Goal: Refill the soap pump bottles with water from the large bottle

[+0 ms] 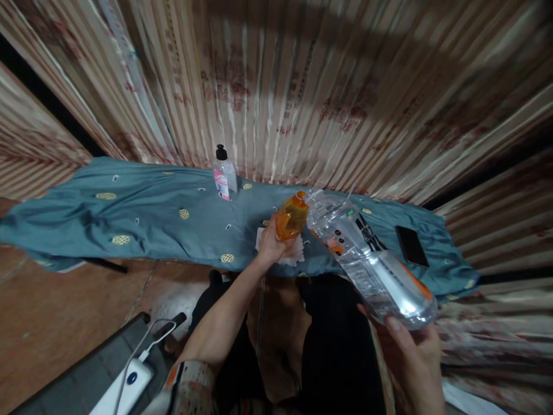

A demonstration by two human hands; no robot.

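Observation:
My left hand [271, 243] is wrapped round a small orange see-through bottle [290, 218], tilted with its mouth up and to the right. My right hand [410, 346] grips the base of a large clear bottle [374, 259] with a black, orange and silver label. This large bottle slants down to the left, its neck meeting the orange bottle's mouth; whether they touch or liquid flows is too small to tell. Below the orange bottle, a white tissue [294, 253] lies on the green cloth.
A clear bottle with black cap and pink label [222, 178] stands at the back of the cloth-covered bench [159, 213]. A dark phone [411, 246] lies at right. A white power bank [125, 386] with cable sits lower left. Striped curtains [276, 86] hang behind.

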